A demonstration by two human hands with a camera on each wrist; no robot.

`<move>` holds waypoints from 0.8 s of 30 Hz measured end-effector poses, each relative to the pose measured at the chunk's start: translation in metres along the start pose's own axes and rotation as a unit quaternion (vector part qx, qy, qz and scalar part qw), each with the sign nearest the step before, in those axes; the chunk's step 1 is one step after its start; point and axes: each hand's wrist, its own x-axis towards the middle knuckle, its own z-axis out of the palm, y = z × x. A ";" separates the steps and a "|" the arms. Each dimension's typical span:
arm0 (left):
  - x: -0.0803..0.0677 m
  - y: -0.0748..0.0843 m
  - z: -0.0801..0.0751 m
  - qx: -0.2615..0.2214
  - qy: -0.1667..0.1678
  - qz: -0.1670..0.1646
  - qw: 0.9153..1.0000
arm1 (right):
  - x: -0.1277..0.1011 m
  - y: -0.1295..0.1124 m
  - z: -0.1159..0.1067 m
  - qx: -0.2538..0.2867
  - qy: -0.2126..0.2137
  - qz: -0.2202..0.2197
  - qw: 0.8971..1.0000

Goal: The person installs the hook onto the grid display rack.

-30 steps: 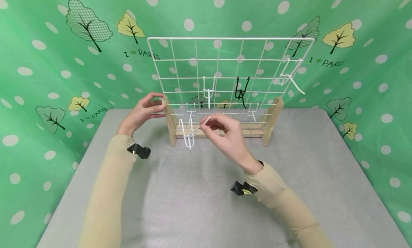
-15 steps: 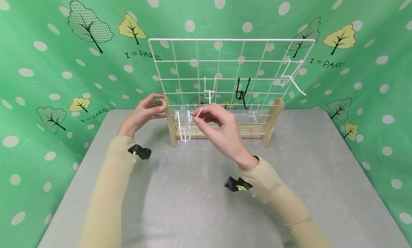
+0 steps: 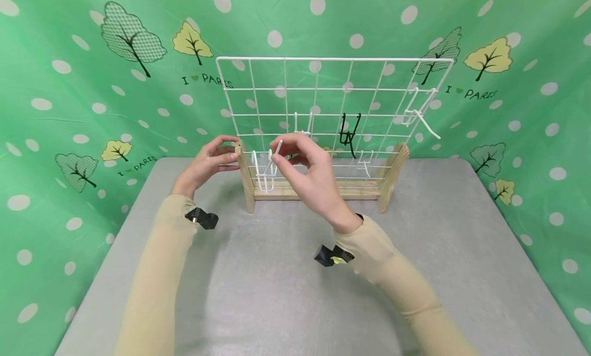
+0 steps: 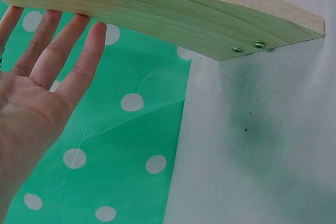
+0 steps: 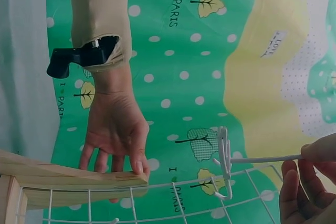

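Observation:
A white wire grid panel [image 3: 334, 59] stands in a wooden base on the table. My left hand [image 3: 205, 163] holds the top of its left wooden side post [image 3: 245, 181]; in the right wrist view the thumb lies on one face with fingers behind. The left wrist view shows those fingers nearly straight, tips at the post's edge. Between thumb and fingertips, my right hand [image 3: 311, 171] pinches the prong of a white wire hook [image 5: 224, 156]. This hook's double-loop end points toward the grid's lower left and overlaps it in the head view.
On the grid hang a black hook [image 3: 348, 135], a white hook [image 3: 417, 114] at the upper right and another small white hook [image 3: 364, 164] low down. One more white hook [image 3: 303, 124] is partly behind my right hand. Green patterned cloth [image 3: 92, 120] surrounds the grey table [image 3: 258, 274].
My right hand has moved up, forward and slightly left with the white hook, bringing it closer to the grid's left side. My left hand stays on the side post.

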 end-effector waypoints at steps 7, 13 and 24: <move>0.000 0.001 0.001 0.003 0.002 -0.003 1.000 | 0.011 0.000 0.002 -0.024 0.001 -0.018 1.000; 0.001 0.001 0.000 0.003 0.002 -0.006 1.000 | 0.018 0.002 0.004 -0.020 0.001 -0.011 1.000; 0.000 0.001 0.001 -0.001 -0.001 -0.005 1.000 | 0.036 0.004 0.007 -0.021 0.010 -0.027 0.999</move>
